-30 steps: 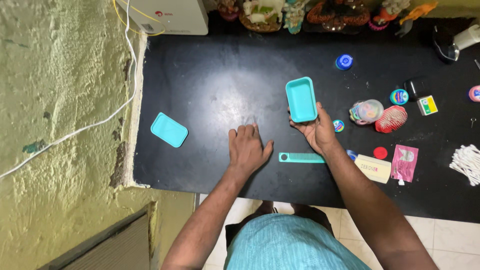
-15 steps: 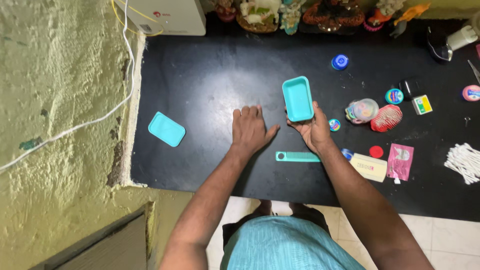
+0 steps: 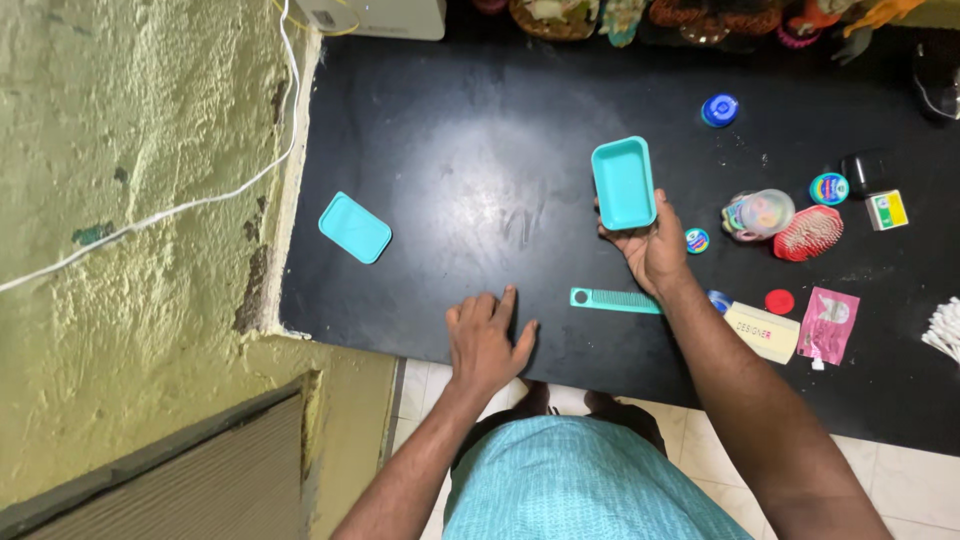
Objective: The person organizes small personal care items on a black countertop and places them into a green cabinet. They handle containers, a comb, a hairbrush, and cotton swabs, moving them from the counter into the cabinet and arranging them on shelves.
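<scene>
My right hand [image 3: 655, 250] holds an open teal rectangular box [image 3: 623, 182] by its near end, just above the black counter [image 3: 450, 200]. The box's teal lid [image 3: 354, 227] lies flat at the counter's left side, apart from both hands. My left hand [image 3: 485, 340] rests palm down at the counter's front edge with fingers spread and nothing in it. A teal comb [image 3: 615, 300] lies flat between my two hands, close to my right wrist.
Right of the box lie a red hairbrush [image 3: 810, 233], a clear round container [image 3: 762, 213], small round tins [image 3: 827, 188], a blue cap [image 3: 719, 110], a pink sachet [image 3: 829, 325], a cream box [image 3: 762, 332] and cotton swabs [image 3: 945, 330]. A rough green wall [image 3: 130, 200] borders the left.
My left hand has drawn back from the counter's middle to its front edge. My right hand still holds the teal box. The view has shifted slightly.
</scene>
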